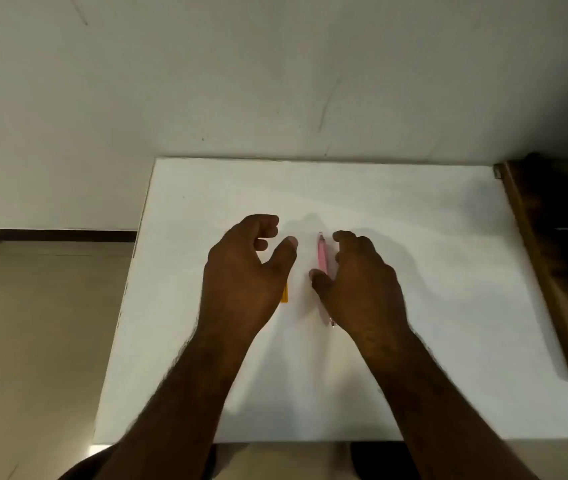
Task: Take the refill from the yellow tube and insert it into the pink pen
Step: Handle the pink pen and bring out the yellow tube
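Observation:
The pink pen (322, 258) lies lengthwise on the white table (431, 254), its tip pointing toward me. My right hand (358, 285) hovers just to its right with fingers loosely curled and covers the pen's lower middle; it holds nothing. Only a small near end of the yellow tube (285, 295) shows, since my left hand (244, 271) hangs over the rest of it. That hand's fingers are loosely curled and its thumb is stretched out, gripping nothing. No refill is visible.
The table's left edge runs near a tiled floor (33, 341). A dark wooden frame (545, 258) borders the table on the right. A pale wall (275, 81) stands directly behind the table.

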Tool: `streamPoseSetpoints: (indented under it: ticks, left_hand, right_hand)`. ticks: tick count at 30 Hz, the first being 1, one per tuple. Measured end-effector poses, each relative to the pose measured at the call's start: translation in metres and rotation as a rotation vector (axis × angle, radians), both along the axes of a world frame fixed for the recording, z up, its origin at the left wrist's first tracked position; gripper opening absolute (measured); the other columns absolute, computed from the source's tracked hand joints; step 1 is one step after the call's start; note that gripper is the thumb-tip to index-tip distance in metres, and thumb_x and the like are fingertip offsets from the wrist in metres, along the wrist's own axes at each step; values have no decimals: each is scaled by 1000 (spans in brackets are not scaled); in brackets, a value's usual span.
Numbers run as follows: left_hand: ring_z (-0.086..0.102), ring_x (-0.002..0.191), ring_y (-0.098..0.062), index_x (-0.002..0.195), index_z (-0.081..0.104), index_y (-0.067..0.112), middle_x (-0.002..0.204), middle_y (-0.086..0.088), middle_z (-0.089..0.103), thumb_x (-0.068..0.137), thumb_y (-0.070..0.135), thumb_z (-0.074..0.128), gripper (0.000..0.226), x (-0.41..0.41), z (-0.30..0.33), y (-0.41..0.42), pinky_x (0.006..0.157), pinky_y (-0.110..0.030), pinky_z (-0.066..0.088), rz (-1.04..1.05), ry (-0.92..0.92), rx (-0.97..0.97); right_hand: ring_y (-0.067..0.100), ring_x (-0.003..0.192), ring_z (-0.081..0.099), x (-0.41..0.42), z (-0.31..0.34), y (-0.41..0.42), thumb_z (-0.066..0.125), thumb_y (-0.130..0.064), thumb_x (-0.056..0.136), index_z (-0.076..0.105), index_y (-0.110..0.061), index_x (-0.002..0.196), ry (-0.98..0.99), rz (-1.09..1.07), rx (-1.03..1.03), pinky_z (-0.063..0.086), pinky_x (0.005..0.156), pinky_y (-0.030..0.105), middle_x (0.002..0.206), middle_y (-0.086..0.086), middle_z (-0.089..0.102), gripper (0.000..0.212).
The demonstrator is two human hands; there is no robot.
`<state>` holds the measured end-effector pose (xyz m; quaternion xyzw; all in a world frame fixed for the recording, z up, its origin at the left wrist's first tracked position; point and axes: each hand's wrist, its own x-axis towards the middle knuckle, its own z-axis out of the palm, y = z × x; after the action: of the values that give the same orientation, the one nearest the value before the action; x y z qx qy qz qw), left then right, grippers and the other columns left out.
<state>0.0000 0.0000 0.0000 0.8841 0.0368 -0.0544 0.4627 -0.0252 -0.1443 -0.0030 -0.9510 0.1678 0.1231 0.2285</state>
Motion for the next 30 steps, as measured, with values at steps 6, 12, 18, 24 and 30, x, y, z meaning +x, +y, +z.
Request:
streamPoseSetpoints:
  ticks: [6,12,18,24,30]
  left_hand:
    - [61,87,9,113,64,34,99,23,67,90,41,68,25,4,-2,0,67,0,39,-9,-5,22]
    - [60,81,13,112,67,29,96,18,70,89,36,69,24,0,0,-3,65,0,41,-3,14,-9]
    - [62,75,4,112,69,27,91,20,68,90,36,69,25,-1,2,-12,69,-8,42,-19,49,19]
    - [68,78,-4,92,79,25,81,13,74,93,36,64,19,4,4,-17,70,-20,47,-38,143,-104]
    - [67,62,0,84,79,22,67,10,73,94,30,65,19,2,9,-19,65,-18,47,-91,175,-222]
  right_hand:
    - [26,118,62,7,-3,-1,65,-45,95,42,-21,144,16,28,-51,51,93,36,137,3,56,59]
    - [27,114,64,2,-9,2,66,-36,96,45,-19,141,-27,8,-75,52,90,34,134,3,58,53]
    - [20,98,68,5,-10,0,74,-32,88,53,-21,135,-44,-100,149,49,85,29,110,-3,71,53]
    - [10,79,71,1,9,1,81,-32,84,57,-30,115,-216,-160,539,61,76,33,88,-10,70,40]
    - [16,91,72,3,15,-12,72,-18,91,68,-28,105,-196,-273,756,61,89,45,95,-6,74,18]
